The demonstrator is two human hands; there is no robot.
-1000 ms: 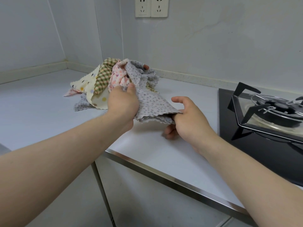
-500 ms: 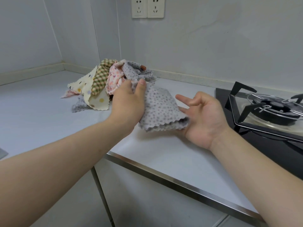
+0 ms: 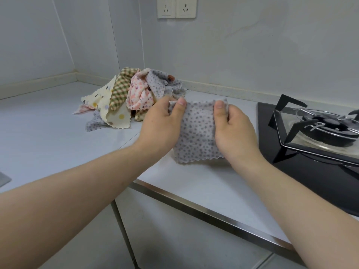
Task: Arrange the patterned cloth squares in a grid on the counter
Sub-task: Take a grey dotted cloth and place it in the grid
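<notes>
A grey cloth square with small dark dots [image 3: 197,133] hangs spread between my two hands above the white counter [image 3: 48,133]. My left hand [image 3: 161,125] pinches its top left corner with the thumb on top. My right hand [image 3: 234,129] pinches its top right corner the same way. The cloth's lower scalloped edge hangs free just above the counter. Behind my left hand lies a crumpled pile of patterned cloths [image 3: 124,98]: cream with coloured dots, green-brown check, pink floral and more grey dotted ones.
A black gas hob [image 3: 303,167] with a burner and pan support [image 3: 326,129] sits on the right, close to my right hand. The counter's steel front edge [image 3: 213,212] runs diagonally below. Two wall sockets [image 3: 175,6] are above the pile.
My right hand, open with palm up half a second ago, has taken the cloth's right corner. Both hands have lifted the grey cloth and spread it out flat between them.
</notes>
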